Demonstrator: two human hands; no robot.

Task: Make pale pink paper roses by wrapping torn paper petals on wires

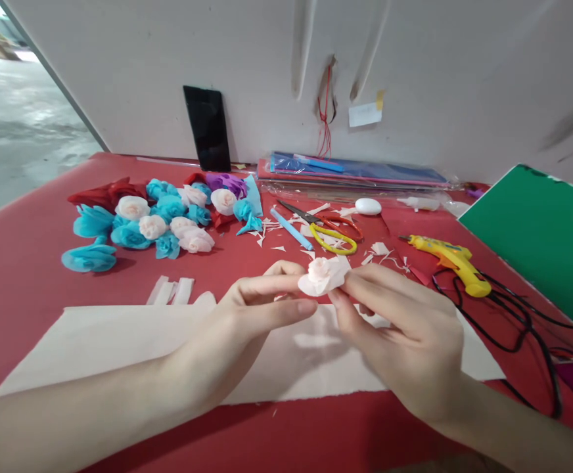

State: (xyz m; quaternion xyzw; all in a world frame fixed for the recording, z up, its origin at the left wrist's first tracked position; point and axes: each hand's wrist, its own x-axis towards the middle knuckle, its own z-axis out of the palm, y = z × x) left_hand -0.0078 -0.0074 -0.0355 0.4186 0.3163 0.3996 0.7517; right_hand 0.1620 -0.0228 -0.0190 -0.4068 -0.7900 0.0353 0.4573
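Observation:
A small pale pink paper flower (320, 276) is held up between my two hands above a cream paper sheet (119, 335). My left hand (254, 312) pinches its left side between thumb and fingers. On the other side, my right hand (405, 328) grips the flower's right edge with thumb and index finger. Beyond the hands lie scissors (333, 238) with yellow and red handles, a light blue pen (291, 228) and pale paper scraps (380, 248).
Blue, pink, red and purple paper flowers (171, 209) cluster at left. A black phone (207, 128) leans on the wall. At right are a yellow glue gun (451, 259), its black cable (518, 322) and a green board (537, 243). Wrapped paper (355, 172) lies behind.

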